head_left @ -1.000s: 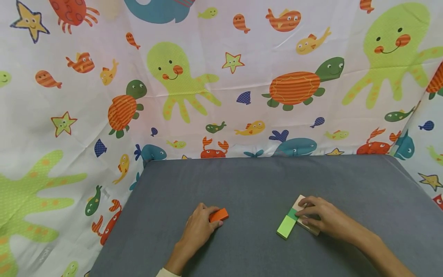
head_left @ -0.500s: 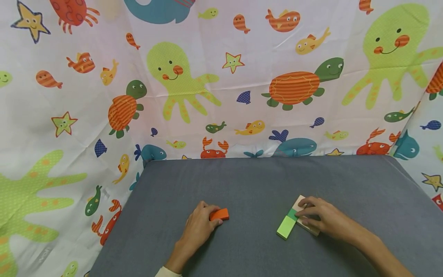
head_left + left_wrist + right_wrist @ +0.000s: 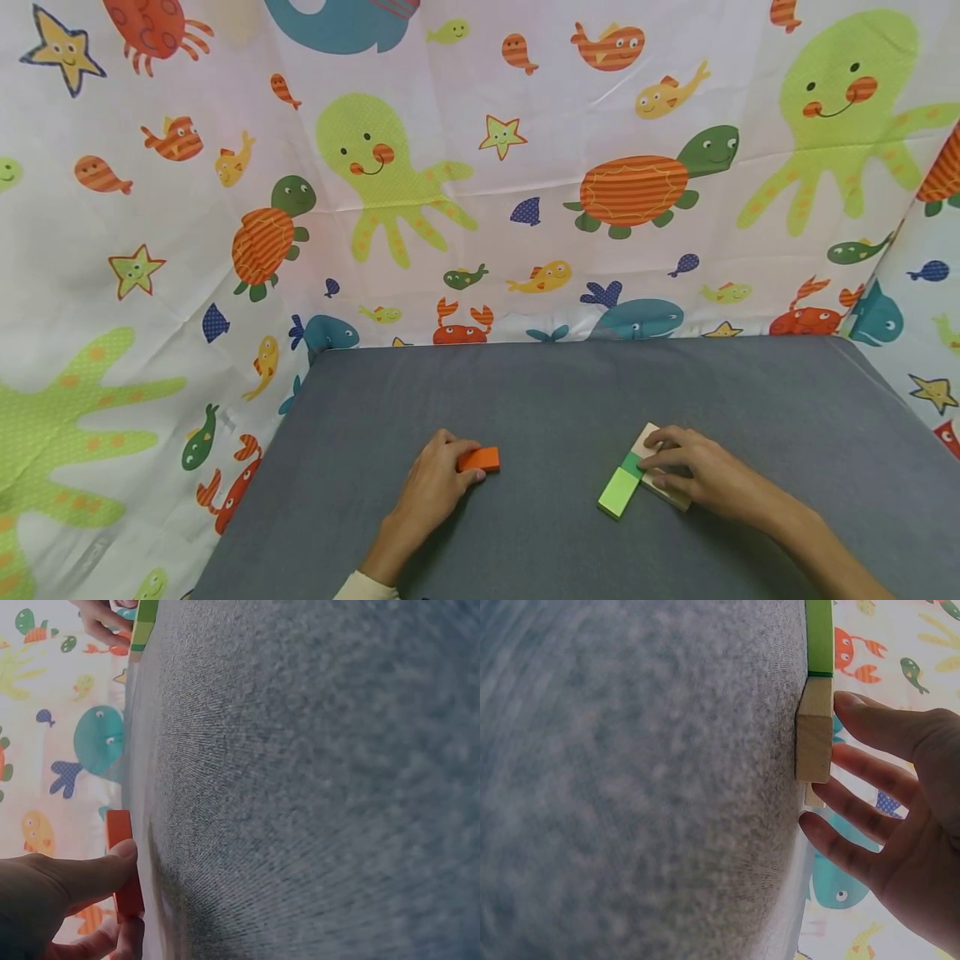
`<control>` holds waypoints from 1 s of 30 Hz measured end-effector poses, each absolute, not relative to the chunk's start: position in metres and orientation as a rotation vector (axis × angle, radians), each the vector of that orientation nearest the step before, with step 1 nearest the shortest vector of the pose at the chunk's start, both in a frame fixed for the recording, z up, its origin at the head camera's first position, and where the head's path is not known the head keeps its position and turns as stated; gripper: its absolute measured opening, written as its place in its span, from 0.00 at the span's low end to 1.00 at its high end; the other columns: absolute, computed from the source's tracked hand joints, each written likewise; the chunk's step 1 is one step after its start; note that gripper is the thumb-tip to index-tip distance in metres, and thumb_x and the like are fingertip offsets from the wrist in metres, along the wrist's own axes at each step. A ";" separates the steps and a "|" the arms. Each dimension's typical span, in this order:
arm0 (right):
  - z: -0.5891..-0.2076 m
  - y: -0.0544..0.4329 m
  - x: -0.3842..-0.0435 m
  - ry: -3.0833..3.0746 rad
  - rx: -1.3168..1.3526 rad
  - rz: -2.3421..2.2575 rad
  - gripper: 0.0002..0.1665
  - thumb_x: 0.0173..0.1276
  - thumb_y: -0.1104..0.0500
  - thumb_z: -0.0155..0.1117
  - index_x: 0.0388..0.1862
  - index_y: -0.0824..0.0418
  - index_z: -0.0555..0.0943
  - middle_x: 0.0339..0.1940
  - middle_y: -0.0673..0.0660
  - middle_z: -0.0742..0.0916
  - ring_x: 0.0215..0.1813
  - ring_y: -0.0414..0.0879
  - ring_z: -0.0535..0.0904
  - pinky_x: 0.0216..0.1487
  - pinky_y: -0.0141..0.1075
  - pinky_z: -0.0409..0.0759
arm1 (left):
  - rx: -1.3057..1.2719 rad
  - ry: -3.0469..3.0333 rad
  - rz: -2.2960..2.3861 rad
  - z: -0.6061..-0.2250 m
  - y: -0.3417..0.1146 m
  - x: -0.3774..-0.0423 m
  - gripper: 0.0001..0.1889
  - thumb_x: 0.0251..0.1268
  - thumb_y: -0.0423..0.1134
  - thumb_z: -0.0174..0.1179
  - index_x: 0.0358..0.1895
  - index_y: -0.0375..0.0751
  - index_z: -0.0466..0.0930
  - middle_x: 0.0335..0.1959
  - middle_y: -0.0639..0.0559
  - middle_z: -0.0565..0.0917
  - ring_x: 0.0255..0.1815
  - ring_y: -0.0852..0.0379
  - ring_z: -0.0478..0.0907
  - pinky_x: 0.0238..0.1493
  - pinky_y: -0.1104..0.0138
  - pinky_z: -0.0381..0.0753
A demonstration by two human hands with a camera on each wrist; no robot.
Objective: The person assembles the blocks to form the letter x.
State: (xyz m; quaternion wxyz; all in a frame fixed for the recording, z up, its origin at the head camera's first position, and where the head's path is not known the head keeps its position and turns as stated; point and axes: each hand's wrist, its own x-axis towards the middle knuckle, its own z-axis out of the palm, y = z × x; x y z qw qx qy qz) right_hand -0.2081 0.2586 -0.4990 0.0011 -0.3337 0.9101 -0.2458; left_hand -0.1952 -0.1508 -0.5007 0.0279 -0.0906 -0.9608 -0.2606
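Between thumb and fingers my left hand (image 3: 431,482) pinches an orange wooden block (image 3: 486,459), low over the grey cloth. The left wrist view shows the thumb lying across the block's side, with fingertips at its lower end. To the right, several blocks form a joined group: a light green block (image 3: 617,492), a dark green block (image 3: 632,466), a plain wood block (image 3: 645,442) beyond it and another plain wood block (image 3: 666,492) angled off toward the near right. My right hand (image 3: 705,475) rests its relaxed fingers on this group, partly hiding it.
A grey cloth (image 3: 540,400) covers the table. Behind and beside it hangs a white curtain (image 3: 547,92) printed with sea animals. The table's far edge (image 3: 510,344) meets this curtain.
My left hand has shifted slightly away from me and to the right, turning the orange block a little so it lies more crosswise. The right hand and its blocks stay put.
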 end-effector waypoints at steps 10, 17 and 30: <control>-0.497 0.259 -0.207 2.837 -1.034 -0.777 0.14 0.68 0.57 0.77 0.51 0.48 0.93 0.58 0.54 0.86 0.58 0.58 0.82 0.54 0.56 0.83 | -0.400 -2.898 -0.803 -0.498 -0.142 -0.204 0.20 0.60 0.39 0.79 0.56 0.42 0.90 0.45 0.50 0.81 0.42 0.56 0.78 0.45 0.59 0.81; -0.496 0.259 -0.207 2.841 -1.038 -0.782 0.13 0.68 0.57 0.77 0.51 0.48 0.93 0.58 0.53 0.86 0.58 0.57 0.82 0.54 0.55 0.83 | -0.473 -2.850 -0.807 -0.494 -0.132 -0.211 0.20 0.60 0.39 0.79 0.56 0.41 0.91 0.44 0.50 0.81 0.42 0.55 0.79 0.45 0.60 0.81; -0.497 0.258 -0.207 2.844 -1.034 -0.779 0.14 0.68 0.57 0.77 0.52 0.49 0.93 0.58 0.53 0.86 0.58 0.57 0.82 0.54 0.56 0.83 | -0.540 -2.881 -0.839 -0.490 -0.119 -0.222 0.19 0.62 0.39 0.78 0.56 0.42 0.90 0.43 0.50 0.80 0.39 0.58 0.75 0.44 0.64 0.77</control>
